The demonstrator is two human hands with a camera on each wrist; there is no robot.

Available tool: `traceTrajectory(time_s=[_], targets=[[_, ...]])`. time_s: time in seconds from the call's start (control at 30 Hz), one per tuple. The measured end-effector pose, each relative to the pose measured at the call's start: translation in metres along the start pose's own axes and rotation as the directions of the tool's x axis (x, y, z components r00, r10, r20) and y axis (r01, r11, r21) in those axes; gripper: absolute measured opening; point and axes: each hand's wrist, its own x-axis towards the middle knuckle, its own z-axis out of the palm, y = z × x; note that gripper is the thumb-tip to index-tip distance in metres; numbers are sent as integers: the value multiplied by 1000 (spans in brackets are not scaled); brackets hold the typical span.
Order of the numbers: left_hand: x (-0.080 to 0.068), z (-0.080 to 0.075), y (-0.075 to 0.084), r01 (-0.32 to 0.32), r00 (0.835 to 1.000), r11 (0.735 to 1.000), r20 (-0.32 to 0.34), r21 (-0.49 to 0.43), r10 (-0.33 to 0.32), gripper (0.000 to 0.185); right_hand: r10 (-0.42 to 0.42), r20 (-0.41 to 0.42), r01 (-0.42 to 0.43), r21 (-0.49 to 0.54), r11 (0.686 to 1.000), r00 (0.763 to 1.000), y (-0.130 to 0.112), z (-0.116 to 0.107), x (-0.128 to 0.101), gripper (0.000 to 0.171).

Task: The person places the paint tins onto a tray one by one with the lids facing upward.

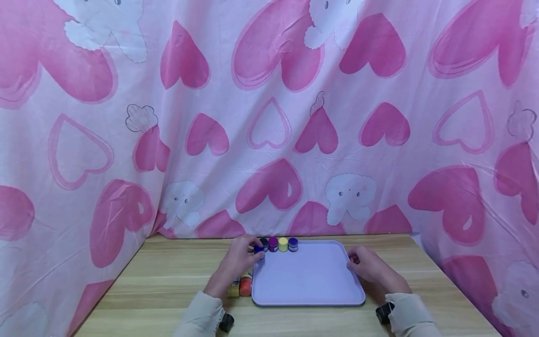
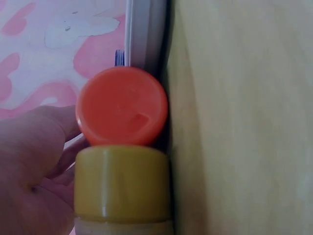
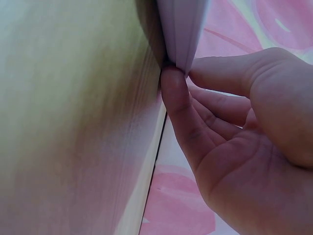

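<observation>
With left grip [image 1: 239,253], pinching small dark-blue round jar [image 1: 258,250] at far-left corner of pale-lavender rectangular tray [image 1: 307,278]; best held level, without nudging row of small lidded jars [image 1: 283,244] just right. With right grip [image 1: 367,265], pinching tray's right edge: brace lightly, no lifting.

I count five small jars [image 1: 273,244], one of them in my left hand [image 1: 240,257]; one tray [image 1: 309,276], its rim in my right hand [image 1: 368,264]; two lidded containers [image 1: 245,287], one orange-topped, one yellow-topped; one table [image 1: 168,271]; and two black wrist devices [image 1: 226,323]
</observation>
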Motion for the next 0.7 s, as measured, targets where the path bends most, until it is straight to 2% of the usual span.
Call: traceTrajectory(time_s=[0.17,0.4,0.57,0.7], targets=[[1,6,0,-2,1000,999,-10,38,2,14,8,0,-8,-2,1000,1000,0,0,-1,30],[0,7,5,20,998,997,53,78,-24,17,8,0,-8,1,1000,1000,1,2,-1,32],[0,4,8,-1,996,996,91,88,-8,18,28,5,-28,-7,1000,1000,1,1,1,31],[1,5,7,-26,997,993,81,113,16,18,26,7,-26,-4,1000,1000,1,1,1,31]])
